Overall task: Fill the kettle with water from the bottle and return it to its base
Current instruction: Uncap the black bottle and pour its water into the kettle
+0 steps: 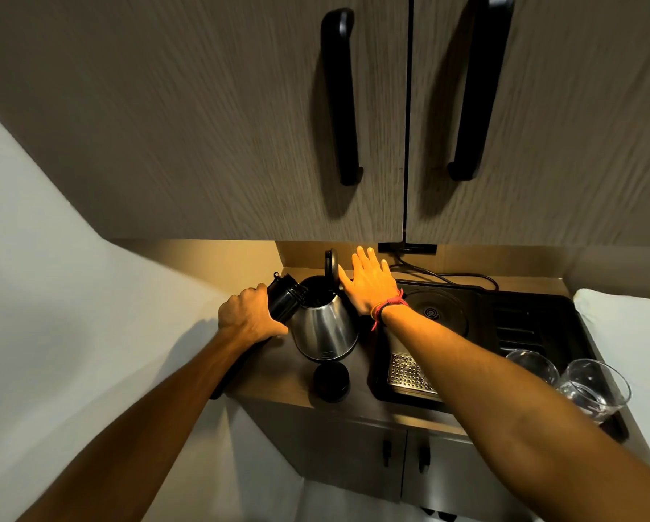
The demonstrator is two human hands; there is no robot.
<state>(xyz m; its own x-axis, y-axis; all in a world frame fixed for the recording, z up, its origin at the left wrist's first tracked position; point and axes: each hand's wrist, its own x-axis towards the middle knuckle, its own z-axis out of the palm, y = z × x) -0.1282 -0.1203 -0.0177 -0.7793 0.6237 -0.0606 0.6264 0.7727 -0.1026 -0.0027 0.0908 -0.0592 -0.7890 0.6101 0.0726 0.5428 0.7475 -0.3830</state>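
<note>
Two cupboard doors (240,118) hang low over the worktop (282,374), each with one black handle, so the room above the things is a shallow slot, shut at the back by the wall and on the left by a white wall running along the worktop's left edge. One black tray (534,322) fills the worktop's right half, out to its front right corner; on it lie one round kettle base (434,312) near the back, one perforated metal grille (406,373) near the front edge, and two glasses (595,389) side by side at the front right corner. One steel kettle (325,329) stands upright on the bare worktop just left of the tray, off the base, its lid (331,266) swung up toward the back wall and its mouth open. One black bottle (285,300) is tipped with its long axis slanting down to the right, its mouth at the kettle's rim and its bottom toward the left edge. The left hand (250,314) is wrapped around the bottle's lower end, fingers closed on it. The right hand (368,282) is spread flat, fingers together and pointing at the back wall, its thumb by the raised lid; whether it touches the lid cannot be told. One small black cap (331,382) sits before the kettle near the front edge.
</note>
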